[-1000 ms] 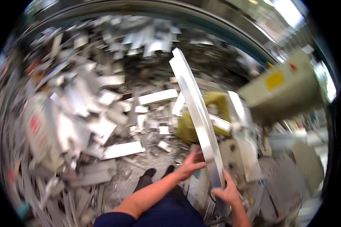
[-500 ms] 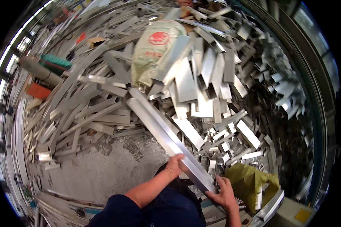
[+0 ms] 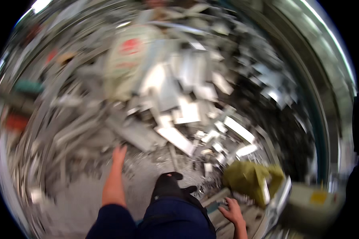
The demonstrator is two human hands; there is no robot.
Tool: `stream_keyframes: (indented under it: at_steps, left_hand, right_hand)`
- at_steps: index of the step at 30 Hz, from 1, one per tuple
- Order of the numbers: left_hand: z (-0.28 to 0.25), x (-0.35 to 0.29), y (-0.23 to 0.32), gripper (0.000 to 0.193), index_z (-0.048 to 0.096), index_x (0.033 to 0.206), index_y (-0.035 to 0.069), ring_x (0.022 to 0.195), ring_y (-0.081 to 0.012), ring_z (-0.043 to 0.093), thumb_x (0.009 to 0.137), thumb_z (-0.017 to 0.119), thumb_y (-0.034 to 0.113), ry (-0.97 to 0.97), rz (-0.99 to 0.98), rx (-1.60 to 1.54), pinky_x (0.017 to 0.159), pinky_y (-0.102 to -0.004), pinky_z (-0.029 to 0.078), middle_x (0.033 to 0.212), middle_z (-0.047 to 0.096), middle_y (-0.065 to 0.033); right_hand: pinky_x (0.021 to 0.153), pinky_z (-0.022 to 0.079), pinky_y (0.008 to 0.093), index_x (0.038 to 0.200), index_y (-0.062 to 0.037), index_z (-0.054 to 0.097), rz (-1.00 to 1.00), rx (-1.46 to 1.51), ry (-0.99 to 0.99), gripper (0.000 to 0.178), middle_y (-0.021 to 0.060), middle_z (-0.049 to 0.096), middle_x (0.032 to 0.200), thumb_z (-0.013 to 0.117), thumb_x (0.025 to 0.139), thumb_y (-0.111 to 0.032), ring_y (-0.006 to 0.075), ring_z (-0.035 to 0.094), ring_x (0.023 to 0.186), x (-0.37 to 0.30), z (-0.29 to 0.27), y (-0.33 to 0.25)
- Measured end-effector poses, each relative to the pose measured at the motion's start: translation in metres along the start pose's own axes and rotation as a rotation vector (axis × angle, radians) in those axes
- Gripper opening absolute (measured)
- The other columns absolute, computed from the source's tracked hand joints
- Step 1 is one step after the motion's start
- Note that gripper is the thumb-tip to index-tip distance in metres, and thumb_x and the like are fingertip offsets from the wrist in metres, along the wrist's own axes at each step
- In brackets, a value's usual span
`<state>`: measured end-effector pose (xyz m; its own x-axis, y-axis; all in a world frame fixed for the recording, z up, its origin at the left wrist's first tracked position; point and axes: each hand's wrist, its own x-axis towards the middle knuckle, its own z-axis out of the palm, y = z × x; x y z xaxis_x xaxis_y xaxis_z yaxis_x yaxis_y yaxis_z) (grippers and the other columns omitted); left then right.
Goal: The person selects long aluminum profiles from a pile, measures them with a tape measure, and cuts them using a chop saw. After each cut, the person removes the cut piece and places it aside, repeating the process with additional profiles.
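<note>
My left hand (image 3: 119,154) is stretched forward over the floor, empty, its fingers slightly apart and smeared by motion. Just beyond it, a wide silvery metal profile (image 3: 133,133) lies slanted at the front of the scrap heap; the hand is close to its lower side, apart from it as far as the blur shows. At the lower right, my right hand (image 3: 232,212) hovers with loosely bent, parted fingers and nothing visible in them. An olive-yellow sack (image 3: 243,177) with pale metal pieces at its mouth sits just beyond that hand.
A heap of metal offcuts (image 3: 167,91) spreads ahead, with a large whitish sack (image 3: 127,67) bearing a red mark standing in it. Small cut pieces (image 3: 217,147) lie before the olive sack. A beige box-like unit (image 3: 307,203) with a yellow patch stands at right.
Both hands have let go of the long metal profile, which now lies on the heap. My left hand has moved left and forward; the right has drawn slightly back. The view has shifted.
</note>
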<state>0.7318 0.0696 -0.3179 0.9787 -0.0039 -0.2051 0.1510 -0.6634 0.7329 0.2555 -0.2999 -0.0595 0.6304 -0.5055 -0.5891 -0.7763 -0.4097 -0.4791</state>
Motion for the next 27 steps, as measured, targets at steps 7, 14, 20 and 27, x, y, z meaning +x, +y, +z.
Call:
stream_keyframes:
  at_steps: [7, 14, 20, 27]
  left_hand:
    - [0.206, -0.221, 0.126, 0.048, 0.066, 0.113, 0.001, 0.082, -0.0316, 0.069, 0.078, 0.071, 0.034, -1.237, 0.611, 0.373, 0.079, -0.0419, 0.054, 0.093, 0.070, -0.0192]
    - [0.241, -0.405, 0.338, 0.044, 0.064, 0.103, 0.001, 0.079, -0.0300, 0.067, 0.075, 0.079, 0.032, -1.836, 1.604, 0.100, 0.070, -0.0384, 0.054, 0.087, 0.068, -0.0154]
    - [0.106, -0.605, 0.344, 0.030, 0.063, 0.098, 0.005, 0.079, -0.0325, 0.063, 0.076, 0.076, 0.020, -2.208, 1.958, -0.686, 0.071, -0.0411, 0.052, 0.085, 0.064, -0.0128]
    - [0.040, -0.770, 0.261, 0.037, 0.059, 0.104, 0.003, 0.098, -0.0363, 0.058, 0.072, 0.071, 0.016, -2.117, 2.471, -0.751, 0.084, -0.0449, 0.050, 0.102, 0.060, -0.0173]
  right_hand:
    - [0.090, 0.047, 0.0423, 0.132, -0.0050, 0.050, 0.121, 0.227, 0.160, 0.059, 0.0201, 0.055, 0.115, 0.065, 0.087, -0.039, 0.0372, 0.057, 0.104, -0.081, 0.038, 0.016]
    - [0.091, 0.047, 0.0412, 0.135, -0.0048, 0.048, 0.562, 0.512, 0.729, 0.059, 0.0198, 0.055, 0.119, 0.063, 0.088, -0.038, 0.0352, 0.057, 0.106, -0.194, 0.164, -0.011]
    - [0.085, 0.050, 0.0405, 0.126, -0.0056, 0.058, 1.037, 0.729, 1.179, 0.050, 0.0165, 0.062, 0.108, 0.068, 0.084, -0.032, 0.0312, 0.061, 0.099, -0.256, 0.284, -0.101]
    - [0.080, 0.051, 0.0404, 0.113, -0.0049, 0.063, 1.978, 0.590, 1.517, 0.044, 0.0176, 0.062, 0.097, 0.073, 0.074, -0.023, 0.0331, 0.061, 0.093, -0.275, 0.454, -0.218]
